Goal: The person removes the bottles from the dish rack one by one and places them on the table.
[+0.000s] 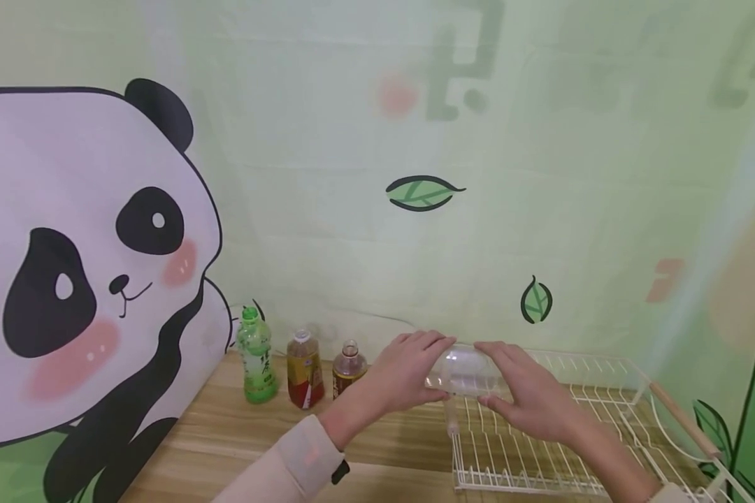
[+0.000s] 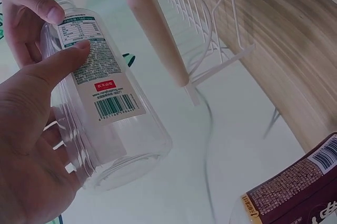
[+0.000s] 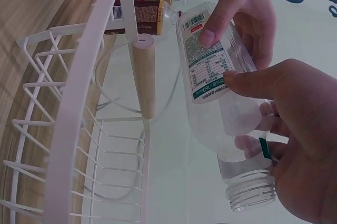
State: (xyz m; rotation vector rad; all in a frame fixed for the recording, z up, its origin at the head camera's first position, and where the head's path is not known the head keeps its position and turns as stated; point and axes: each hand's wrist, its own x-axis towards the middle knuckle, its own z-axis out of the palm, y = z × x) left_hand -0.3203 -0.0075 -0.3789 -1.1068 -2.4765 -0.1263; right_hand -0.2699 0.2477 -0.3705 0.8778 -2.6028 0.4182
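Note:
A clear plastic bottle (image 1: pixel 464 372) lies sideways in the air, held between my two hands. My left hand (image 1: pixel 407 372) grips it toward the base, the thumb lying across the label (image 2: pixel 100 71). Nearer the neck, my right hand (image 1: pixel 535 391) curls round the other side, its thumb on the label's end. In the right wrist view the threaded mouth (image 3: pixel 250 190) shows no cap, and the bottle looks see-through inside. Beneath the hands is the left end of a white wire dish rack (image 1: pixel 509 482).
Three drink bottles stand in a row to the left: a green one (image 1: pixel 258 363), a red and yellow one (image 1: pixel 305 374) and a dark-labelled one (image 1: pixel 349 367). The rack has a wooden handle (image 1: pixel 686 423) on its right. A panda-print cloth (image 1: pixel 327 140) hangs behind the wooden table (image 1: pixel 226 447).

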